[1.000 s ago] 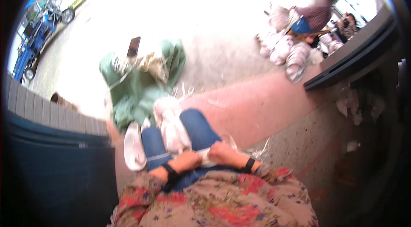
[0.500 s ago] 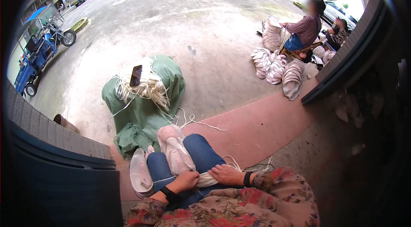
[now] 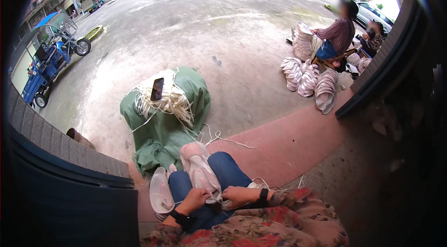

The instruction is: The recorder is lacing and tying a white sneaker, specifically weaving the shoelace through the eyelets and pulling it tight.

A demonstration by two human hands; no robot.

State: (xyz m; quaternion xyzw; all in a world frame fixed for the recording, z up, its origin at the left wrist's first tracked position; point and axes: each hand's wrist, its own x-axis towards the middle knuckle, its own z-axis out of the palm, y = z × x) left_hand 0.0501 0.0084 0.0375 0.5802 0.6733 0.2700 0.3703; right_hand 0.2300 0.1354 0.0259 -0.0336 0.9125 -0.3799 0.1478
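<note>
Pale-pink shoe-part bundle [image 3: 201,169] lies lengthwise on blue jeans [image 3: 229,170], white cord [image 3: 213,197] at its near end. Left hand [image 3: 199,197]: grip pinched, apparently on the cord. Right hand [image 3: 234,196]: fingers curled beside it, can't tell if holding. Looks part-way, no finished knot visible. Stringy spare cords [image 3: 176,103] lie loose on creased green fabric [image 3: 160,135]. Parts curved, smooth-looking.

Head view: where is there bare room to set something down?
The pink strip looks mostly bare between the right knee and the pale stacks. Concrete also shows bare between the green cloth and those stacks. The lap is crowded with a pale shoe piece, the left hand and the right hand.
</note>
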